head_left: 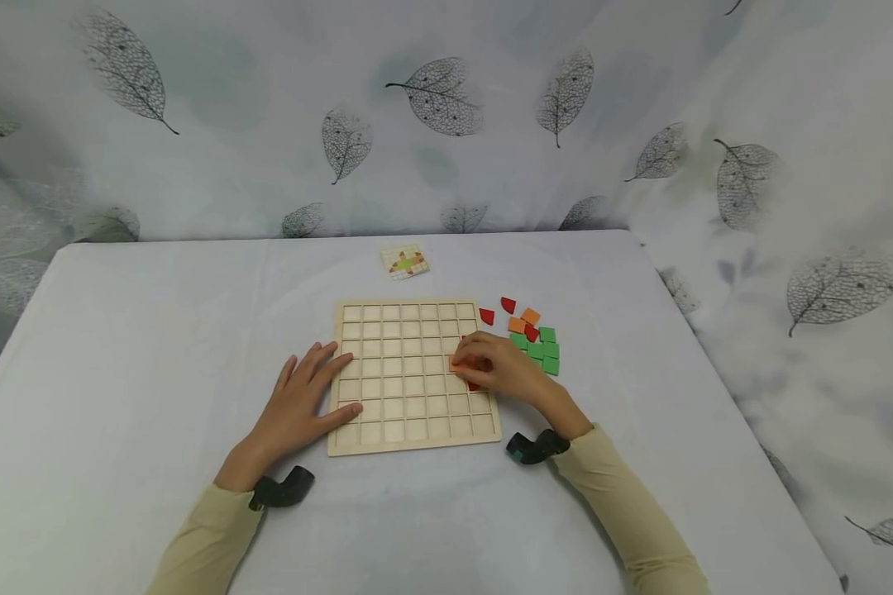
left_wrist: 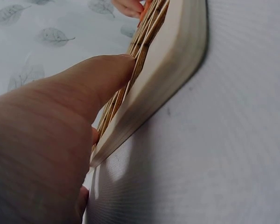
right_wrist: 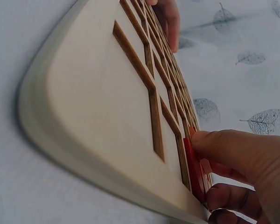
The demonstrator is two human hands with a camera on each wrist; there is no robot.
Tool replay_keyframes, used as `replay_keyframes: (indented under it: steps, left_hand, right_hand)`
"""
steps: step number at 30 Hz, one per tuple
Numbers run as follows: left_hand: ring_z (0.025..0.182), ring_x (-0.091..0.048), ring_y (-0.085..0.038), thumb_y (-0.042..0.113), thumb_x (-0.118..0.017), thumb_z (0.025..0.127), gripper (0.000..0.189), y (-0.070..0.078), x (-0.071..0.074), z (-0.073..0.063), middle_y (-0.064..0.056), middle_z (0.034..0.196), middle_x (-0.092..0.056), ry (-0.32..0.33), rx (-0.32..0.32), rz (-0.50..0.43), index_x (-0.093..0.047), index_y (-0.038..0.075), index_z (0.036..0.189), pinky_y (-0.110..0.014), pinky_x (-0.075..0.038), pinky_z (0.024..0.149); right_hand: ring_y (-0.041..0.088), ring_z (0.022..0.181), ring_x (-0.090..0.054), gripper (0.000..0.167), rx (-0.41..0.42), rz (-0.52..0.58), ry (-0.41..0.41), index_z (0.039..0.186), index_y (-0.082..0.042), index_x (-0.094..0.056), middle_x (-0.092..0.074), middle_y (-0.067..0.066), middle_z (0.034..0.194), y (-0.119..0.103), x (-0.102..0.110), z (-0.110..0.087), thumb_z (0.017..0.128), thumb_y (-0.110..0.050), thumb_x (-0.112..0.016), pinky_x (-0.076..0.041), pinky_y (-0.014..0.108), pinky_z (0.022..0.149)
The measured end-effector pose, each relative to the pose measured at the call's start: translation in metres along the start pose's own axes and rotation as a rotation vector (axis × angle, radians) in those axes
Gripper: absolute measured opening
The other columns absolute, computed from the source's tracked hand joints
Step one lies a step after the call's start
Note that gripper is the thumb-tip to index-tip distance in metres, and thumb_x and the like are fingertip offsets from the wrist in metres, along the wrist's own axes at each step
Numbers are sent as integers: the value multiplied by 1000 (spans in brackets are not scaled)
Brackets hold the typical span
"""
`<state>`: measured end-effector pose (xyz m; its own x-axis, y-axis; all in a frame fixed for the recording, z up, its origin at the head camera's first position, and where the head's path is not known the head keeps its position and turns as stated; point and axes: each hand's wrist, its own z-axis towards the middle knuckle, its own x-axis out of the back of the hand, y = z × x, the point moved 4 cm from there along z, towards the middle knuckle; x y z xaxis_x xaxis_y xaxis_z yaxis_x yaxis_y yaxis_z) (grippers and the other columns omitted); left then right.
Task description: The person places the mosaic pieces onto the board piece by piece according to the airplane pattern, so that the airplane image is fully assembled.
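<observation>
A light wooden grid board (head_left: 402,450) lies flat on the white-covered table. My left hand (head_left: 298,413) rests at its left edge, fingers spread, with the thumb (left_wrist: 116,65) on the frame and grid. Over the right side of the grid, my right hand (head_left: 502,364) pinches an orange square tile (head_left: 454,364) between thumb and fingertips, at a grid cell. A red tile (right_wrist: 193,170) sits in the grid beside the right thumb, partly covered by that hand in the head view. The right hand's fingers hide some of the cells around it.
Right of the board lie several green square tiles (head_left: 551,350), orange tiles (head_left: 531,316) and loose red tiles (head_left: 508,305) with one curved side. Behind the board lies a small pattern card (head_left: 405,262). A leaf-print cloth (head_left: 253,107) hangs behind the table.
</observation>
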<state>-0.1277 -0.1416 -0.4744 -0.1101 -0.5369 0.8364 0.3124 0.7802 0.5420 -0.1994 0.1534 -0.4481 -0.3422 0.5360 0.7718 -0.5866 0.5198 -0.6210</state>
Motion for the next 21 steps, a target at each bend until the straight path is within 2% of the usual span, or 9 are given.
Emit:
replay_keyframes:
  steps: [4, 9, 12, 17, 21]
  left_hand:
    - [148, -16, -36, 46, -68, 88, 76, 1, 0, 1, -14, 157, -27, -1, -5, -1, -39, 12, 149, -56, -5, 118]
    - [147, -16, -36, 46, -68, 88, 76, 1, 0, 0, -15, 157, -27, -2, -1, 10, -39, 12, 149, -56, -5, 118]
    - [147, -16, -36, 46, -68, 88, 76, 1, 0, 0, -15, 157, -27, 1, 0, 11, -40, 12, 149, -56, -5, 118]
    - [147, -17, -36, 46, -69, 87, 76, 1, 0, 1, -15, 157, -28, 11, -8, 4, -40, 12, 149, -56, -5, 118]
    - [147, -17, -36, 46, -69, 87, 76, 0, -1, 2, -15, 157, -28, 9, -6, 7, -40, 12, 149, -56, -4, 118]
  right_hand:
    - [18, 97, -61, 15, -5, 1, 0, 102, -7, -75, -66, 6, 111, 0, 0, -1, 87, -12, -74, -54, 27, 77]
    - [21, 104, -63, 17, 46, 8, 7, 104, -6, -76, -67, 7, 112, 0, -1, 0, 87, -10, -74, -55, 29, 83]
    - [20, 100, -63, 17, 57, 10, 3, 104, -6, -76, -66, 7, 113, 0, -2, 0, 87, -9, -73, -54, 27, 80]
    - [15, 84, -55, 15, 13, 46, -7, 102, -7, -76, -61, 8, 112, 1, -1, -1, 88, -6, -72, -49, 22, 68]
    - [14, 80, -52, 13, -3, 55, -19, 101, -7, -76, -62, 9, 112, 1, -1, 0, 88, -7, -72, -47, 22, 65]
